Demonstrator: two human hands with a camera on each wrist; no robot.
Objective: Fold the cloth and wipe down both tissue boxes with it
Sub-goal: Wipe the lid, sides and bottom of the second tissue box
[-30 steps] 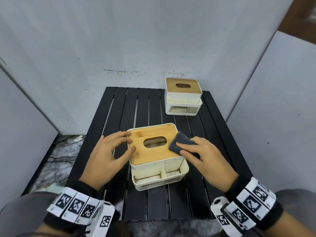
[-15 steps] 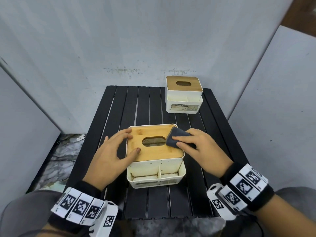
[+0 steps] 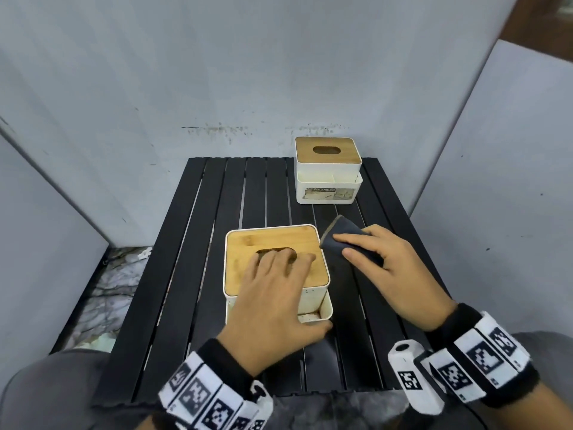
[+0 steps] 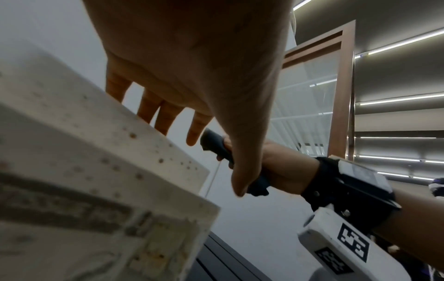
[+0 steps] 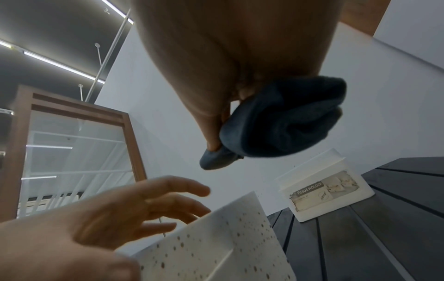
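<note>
Bamboo lid of the near tissue box (image 3: 276,259) now sits under your flat left hand (image 3: 273,302), fingers spread. Your right hand (image 3: 390,268), fingers curled round the folded cloth (image 3: 344,240), has slid off the lid to the box's right side; the side wall probably comes next, with the far tissue box (image 3: 328,172) unwiped.

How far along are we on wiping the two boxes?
Done: the cloth is folded, gripped in the right hand. In hand: the near tissue box, steadied by the left hand, cloth beside its right edge. Left: the far tissue box, apart at the back.
</note>
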